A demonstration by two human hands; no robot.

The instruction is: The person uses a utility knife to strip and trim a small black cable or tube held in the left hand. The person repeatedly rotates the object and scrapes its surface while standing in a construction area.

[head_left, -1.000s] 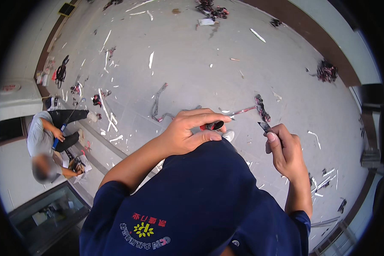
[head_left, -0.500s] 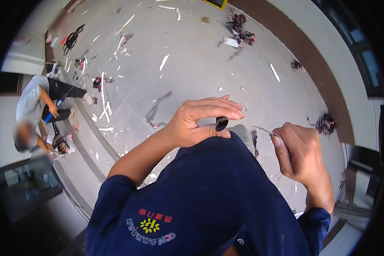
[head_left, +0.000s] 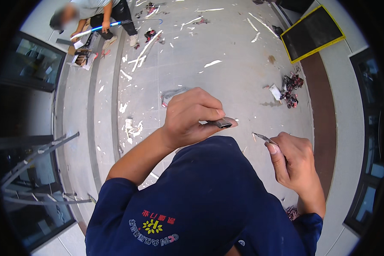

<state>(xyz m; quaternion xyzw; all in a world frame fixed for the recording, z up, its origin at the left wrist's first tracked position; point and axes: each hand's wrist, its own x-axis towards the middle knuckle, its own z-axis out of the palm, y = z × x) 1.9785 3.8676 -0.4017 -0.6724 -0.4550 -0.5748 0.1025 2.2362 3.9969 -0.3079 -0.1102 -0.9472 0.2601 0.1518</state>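
Observation:
In front of my chest, my left hand (head_left: 192,115) is closed round a short dark hollow tube (head_left: 223,123). The tube's open end points toward the right and looks squeezed flat between thumb and fingers. My right hand (head_left: 295,158) is apart from it, farther right, with thumb and fingers pinched on a thin pointed metal blade (head_left: 263,138). Its tip faces left, toward the tube, with a gap between them. Most of the blade's rear part is hidden inside my right hand.
A person (head_left: 104,19) at the upper left holds a blue-and-white pole (head_left: 109,26) beside a box of parts (head_left: 83,57). White strips (head_left: 213,63) and dark tangled scraps (head_left: 291,90) litter the grey floor. A yellow-framed dark panel (head_left: 313,34) leans at the upper right; a ladder (head_left: 38,151) stands left.
My view has turned, so the room has shifted round. The tube's opening was round and has become flatter, with my left fingers bent closer over it. The blade stays in my right hand.

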